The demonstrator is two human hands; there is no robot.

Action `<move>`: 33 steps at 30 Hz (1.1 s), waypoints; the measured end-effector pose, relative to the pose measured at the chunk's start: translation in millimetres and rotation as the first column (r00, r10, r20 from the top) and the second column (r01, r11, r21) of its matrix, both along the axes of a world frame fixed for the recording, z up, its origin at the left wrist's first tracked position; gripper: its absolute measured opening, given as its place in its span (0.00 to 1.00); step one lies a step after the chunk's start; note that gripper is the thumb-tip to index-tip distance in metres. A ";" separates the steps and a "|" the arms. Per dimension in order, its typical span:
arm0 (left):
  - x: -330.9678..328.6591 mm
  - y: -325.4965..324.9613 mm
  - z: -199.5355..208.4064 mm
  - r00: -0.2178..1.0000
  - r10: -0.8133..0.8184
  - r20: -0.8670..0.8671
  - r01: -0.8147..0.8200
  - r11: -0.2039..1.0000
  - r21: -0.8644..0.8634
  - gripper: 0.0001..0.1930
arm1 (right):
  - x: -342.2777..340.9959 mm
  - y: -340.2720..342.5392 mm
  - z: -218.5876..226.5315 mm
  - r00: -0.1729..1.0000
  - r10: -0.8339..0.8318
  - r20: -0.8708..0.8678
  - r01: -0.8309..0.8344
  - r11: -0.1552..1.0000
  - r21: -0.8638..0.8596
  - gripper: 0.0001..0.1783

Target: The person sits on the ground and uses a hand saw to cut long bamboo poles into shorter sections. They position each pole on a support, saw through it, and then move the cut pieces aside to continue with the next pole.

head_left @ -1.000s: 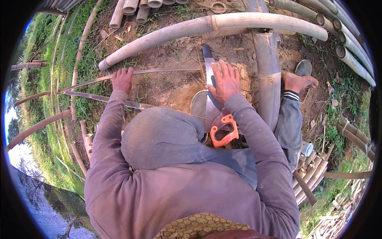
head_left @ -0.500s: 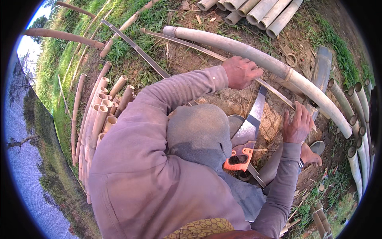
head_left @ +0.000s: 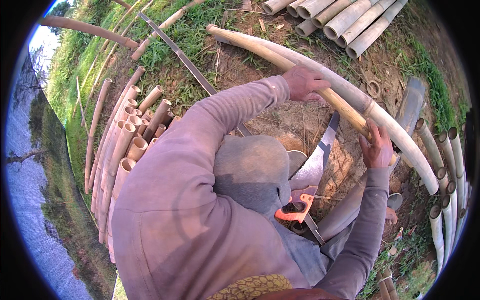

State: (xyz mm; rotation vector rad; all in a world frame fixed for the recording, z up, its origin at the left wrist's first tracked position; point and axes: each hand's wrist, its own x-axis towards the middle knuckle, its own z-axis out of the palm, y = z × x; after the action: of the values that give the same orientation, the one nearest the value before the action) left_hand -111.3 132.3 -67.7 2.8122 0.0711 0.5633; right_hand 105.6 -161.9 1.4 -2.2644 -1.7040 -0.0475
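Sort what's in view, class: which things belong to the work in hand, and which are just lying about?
In the work:
- yellowish bamboo piece, left hand and right hand on it
- orange-handled saw, probably; nearby but untouched

Apparently lying about:
- bamboo tubes at left
- tubes at top
- poles at right

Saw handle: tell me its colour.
The handle is orange, with a dark purplish part next to the blade; best seen in the head view.
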 end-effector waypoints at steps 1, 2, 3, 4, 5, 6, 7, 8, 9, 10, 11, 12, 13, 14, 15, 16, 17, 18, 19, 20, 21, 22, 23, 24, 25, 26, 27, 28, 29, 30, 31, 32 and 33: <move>-1.1 2.7 -2.4 0.999 0.023 -0.023 -0.024 1.000 -0.008 0.26 | 0.4 5.2 -1.0 1.000 0.022 0.004 -0.022 1.000 0.015 0.32; -1.8 5.2 -4.6 0.998 0.046 -0.046 -0.047 0.999 -0.015 0.27 | 0.7 10.0 -1.7 0.999 0.043 0.009 -0.043 0.999 0.031 0.32; -3.4 6.9 -4.0 0.997 0.061 -0.043 -0.062 0.998 -0.016 0.27 | 1.5 15.4 -2.3 0.999 0.045 0.016 -0.045 0.999 0.029 0.32; -4.9 8.5 -2.5 0.996 0.075 -0.040 -0.076 0.997 -0.018 0.27 | 2.2 20.6 -2.4 0.999 0.046 0.023 -0.047 0.999 0.028 0.32; -5.4 10.1 -2.3 0.995 0.089 -0.037 -0.090 0.996 -0.020 0.27 | 2.4 25.0 -2.0 0.998 0.047 0.030 -0.048 0.998 0.027 0.32; -6.4 13.4 -4.7 0.996 0.089 -0.027 -0.090 0.996 -0.025 0.27 | 1.4 29.9 0.1 0.998 0.043 0.047 -0.043 0.999 0.011 0.32; -7.1 17.9 -8.0 0.996 0.088 -0.017 -0.089 0.996 -0.029 0.27 | -0.4 34.5 3.3 0.997 0.038 0.064 -0.038 0.999 -0.004 0.31; -8.5 21.0 -11.1 0.996 0.087 -0.007 -0.087 0.996 -0.034 0.27 | -1.8 38.6 5.1 0.996 0.033 0.081 -0.032 0.999 -0.019 0.31; -7.1 21.3 -10.2 0.995 0.100 -0.014 -0.101 0.994 -0.039 0.27 | -0.7 40.5 6.3 0.996 0.025 0.081 -0.023 0.999 -0.030 0.31; -5.9 21.9 -9.3 0.993 0.112 -0.022 -0.113 0.993 -0.044 0.26 | 0.2 41.9 7.0 0.997 0.015 0.080 -0.012 0.999 -0.041 0.31; -4.5 22.7 -8.1 0.992 0.121 -0.031 -0.123 0.991 -0.048 0.26 | 1.4 43.4 6.9 0.997 0.003 0.080 0.001 0.999 -0.052 0.31; 0.7 20.8 -6.3 0.993 0.118 -0.028 -0.120 0.991 -0.057 0.26 | 4.8 41.5 6.6 0.997 -0.009 0.075 0.013 0.998 -0.058 0.31; 5.3 19.7 -4.1 0.993 0.111 -0.025 -0.113 0.991 -0.065 0.27 | 9.0 40.2 5.8 0.997 -0.025 0.069 0.029 0.998 -0.063 0.30; 9.1 19.2 -1.5 0.995 0.100 -0.023 -0.102 0.992 -0.074 0.27 | 13.9 39.9 4.5 0.997 -0.045 0.064 0.050 0.996 -0.069 0.30; 11.3 17.3 0.0 0.993 0.111 -0.033 -0.113 0.990 -0.082 0.27 | 18.2 39.5 3.3 0.996 -0.050 0.078 0.055 0.997 -0.055 0.30; 9.9 17.9 -0.5 0.992 0.117 -0.043 -0.120 0.988 -0.095 0.28 | 20.7 44.6 1.3 0.994 -0.058 0.095 0.063 0.997 -0.047 0.30; 14.7 16.6 -0.9 0.995 0.097 -0.016 -0.098 0.990 -0.104 0.28 | 20.5 48.3 5.4 0.990 -0.075 0.116 0.084 0.994 -0.075 0.29; 20.6 15.6 -1.1 0.997 0.079 0.007 -0.078 0.991 -0.107 0.28 | 23.1 50.1 2.8 0.989 -0.091 0.120 0.099 0.993 -0.061 0.28; 29.3 15.9 -1.3 0.998 0.055 0.029 -0.052 0.994 -0.098 0.26 | 26.1 52.1 1.6 0.981 -0.128 0.143 0.137 0.989 -0.055 0.28; 34.9 16.5 -4.0 0.998 0.042 0.044 -0.038 0.995 -0.088 0.25 | 26.4 55.0 3.3 0.978 -0.166 0.123 0.177 0.980 -0.086 0.27; 39.3 17.8 -5.6 0.998 0.044 0.034 -0.042 0.996 -0.082 0.25 | 29.2 58.5 1.2 0.972 -0.183 0.148 0.198 0.976 -0.088 0.28; 45.1 18.4 -6.1 0.999 0.039 0.026 -0.037 0.996 -0.075 0.24 | 30.5 58.0 -1.2 0.962 -0.209 0.176 0.227 0.970 -0.089 0.28; 49.8 17.0 -6.8 0.999 0.037 0.019 -0.036 0.997 -0.069 0.24 | 28.0 54.8 -7.6 0.940 -0.242 0.239 0.251 0.968 -0.007 0.29; 53.8 14.7 -9.0 0.999 0.032 0.013 -0.031 0.998 -0.054 0.24 | 24.7 51.8 -18.2 0.913 -0.274 0.301 0.265 0.962 0.073 0.30; 52.8 13.5 -10.4 0.999 0.039 0.005 -0.039 0.999 -0.036 0.24 | 16.4 52.6 -18.3 0.885 -0.299 0.358 0.260 0.953 0.152 0.31; 53.9 12.0 -11.5 0.999 0.045 -0.003 -0.045 0.999 -0.018 0.24 | 0.3 42.8 -18.8 0.903 -0.321 0.284 0.279 0.943 0.180 0.31; 54.2 11.9 -11.1 0.999 0.052 -0.010 -0.052 0.999 -0.014 0.24 | -24.4 27.0 -13.9 0.919 -0.334 0.208 0.292 0.934 0.207 0.31; 54.2 11.1 -10.1 0.998 0.058 -0.018 -0.058 0.998 -0.009 0.24 | -47.5 3.5 -12.6 0.951 -0.307 -0.016 0.307 0.946 0.107 0.30; 52.9 9.1 -10.5 0.997 0.070 -0.030 -0.070 0.998 -0.006 0.24 | -76.3 -22.5 -14.0 0.927 -0.283 -0.247 0.294 0.956 0.009 0.30; 52.1 7.5 -9.5 0.996 0.084 -0.022 -0.084 0.996 0.016 0.23 | -107.0 -51.2 -16.1 0.897 -0.331 -0.293 0.302 0.943 -0.139 0.28; 51.4 6.4 -9.6 0.997 0.074 -0.033 -0.072 0.996 0.051 0.23 | -136.6 -82.4 -22.6 0.853 -0.391 -0.345 0.309 0.912 -0.270 0.25; 50.6 7.1 -7.5 0.997 0.066 -0.043 -0.062 0.994 0.090 0.23 | -163.3 -114.2 -31.6 0.858 -0.401 -0.321 0.299 0.898 -0.323 0.22; 52.3 9.7 -3.6 0.997 0.059 -0.049 -0.052 0.989 0.137 0.23 | -191.4 -140.2 -29.8 0.851 -0.392 -0.349 0.293 0.907 -0.303 0.20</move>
State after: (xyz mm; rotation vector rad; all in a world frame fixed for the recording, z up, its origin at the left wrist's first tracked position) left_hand -59.0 142.0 -71.3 2.9662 0.1261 0.5245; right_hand -85.8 -302.0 -28.4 -2.5056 -1.1246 0.5409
